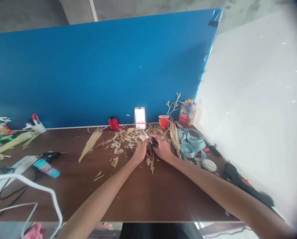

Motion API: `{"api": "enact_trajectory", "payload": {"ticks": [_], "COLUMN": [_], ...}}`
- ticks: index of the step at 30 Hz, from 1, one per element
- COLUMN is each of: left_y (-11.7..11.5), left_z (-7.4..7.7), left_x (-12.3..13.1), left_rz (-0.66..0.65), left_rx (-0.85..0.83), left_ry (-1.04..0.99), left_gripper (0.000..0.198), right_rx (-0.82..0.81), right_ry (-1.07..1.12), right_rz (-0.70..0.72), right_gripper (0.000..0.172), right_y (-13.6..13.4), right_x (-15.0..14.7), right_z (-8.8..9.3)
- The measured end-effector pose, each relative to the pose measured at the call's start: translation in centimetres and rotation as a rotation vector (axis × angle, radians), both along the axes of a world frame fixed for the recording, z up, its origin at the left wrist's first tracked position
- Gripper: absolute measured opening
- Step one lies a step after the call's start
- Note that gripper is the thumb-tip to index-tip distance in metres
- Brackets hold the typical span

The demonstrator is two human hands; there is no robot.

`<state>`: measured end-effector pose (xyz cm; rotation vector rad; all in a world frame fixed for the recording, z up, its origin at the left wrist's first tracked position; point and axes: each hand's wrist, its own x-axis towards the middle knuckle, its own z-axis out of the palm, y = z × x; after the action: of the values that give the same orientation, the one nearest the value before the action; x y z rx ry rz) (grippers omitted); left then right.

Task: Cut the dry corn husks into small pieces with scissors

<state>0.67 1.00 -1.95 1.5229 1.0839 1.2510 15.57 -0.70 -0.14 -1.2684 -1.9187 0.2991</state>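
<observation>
Right-hand grip is holding the scissors by their dark handles, blades pointing away from me; the left hand is curling just beside them, and I can't tell what it's pinching. With those fingers sitting near the blades, I'm judging a slip could nick them. Husk scraps are crowding around on the counter, possibly fouling the blades. Rightward, blue ribbon is lying loosely, risking a snag if the forearm drifts.

"What's the pose?"
"Left hand and right hand sit close together, both curled inward."
"And behind them?"
"Left forearm and right forearm, bare, slant back from the hands, well apart."
</observation>
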Motion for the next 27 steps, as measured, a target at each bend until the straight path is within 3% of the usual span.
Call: {"api": "enact_trajectory", "payload": {"ticks": [8,12,19,27], "left_y": [-0.72,-0.46,-0.36,-0.13], "left_z": [0.85,0.62,0.76,0.97], "left_x": [0.26,0.05,-0.59,-0.64], "left_rz": [-0.041,0.051,0.207,0.171], "left_rx": [0.142,0.217,0.204,0.145], "left_ry": [0.093,0.177,0.264,0.148], "left_gripper": [0.027,0.018,0.011,0.023], "right_rx": [0.018,0.024,-0.011,-0.071], "right_ry": [0.055,0.044,-0.022,0.027], "right_rz": [0.017,0.007,-0.077,-0.123], "right_gripper": [0.054,0.053,0.051,0.050], "right_y": [0.03,0.12,0.35,0.55], "right_x": [-0.03,-0.19,-0.33,-0.20], "right_z": [-0.04,-0.24,-0.31,0.21]}}
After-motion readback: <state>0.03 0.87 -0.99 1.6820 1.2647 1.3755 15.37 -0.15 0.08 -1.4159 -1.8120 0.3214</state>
